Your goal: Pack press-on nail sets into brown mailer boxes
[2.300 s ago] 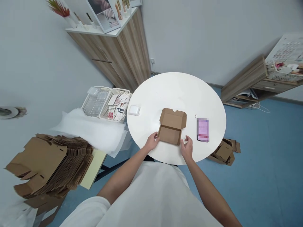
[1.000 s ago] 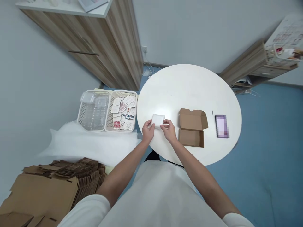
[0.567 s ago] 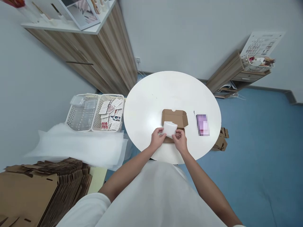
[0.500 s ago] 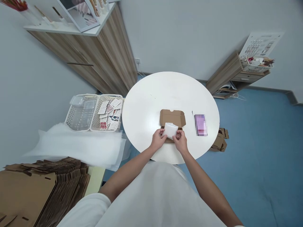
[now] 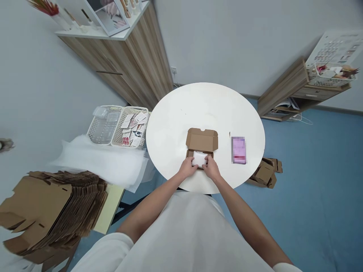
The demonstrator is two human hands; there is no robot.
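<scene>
A small brown cardboard box [image 5: 202, 140] lies open on the round white table [image 5: 204, 109], its lid folded back away from me. A white padded packet [image 5: 199, 158] sits inside the box's tray. My left hand [image 5: 187, 166] grips the packet's left edge and my right hand [image 5: 210, 168] grips its right edge. Both hands have their fingers curled over the packet and press it down into the tray.
A phone [image 5: 238, 150] lies on the table right of the box. Two white baskets [image 5: 119, 125] with cards and clear trays stand at the left, beside white foam sheets [image 5: 99, 160]. Flat cardboard blanks [image 5: 56, 204] pile at lower left. Folded boxes [image 5: 265, 173] lie on the floor.
Both hands took the white packet from the table's left side, carried it over the open box, and have now lowered it into the tray.
</scene>
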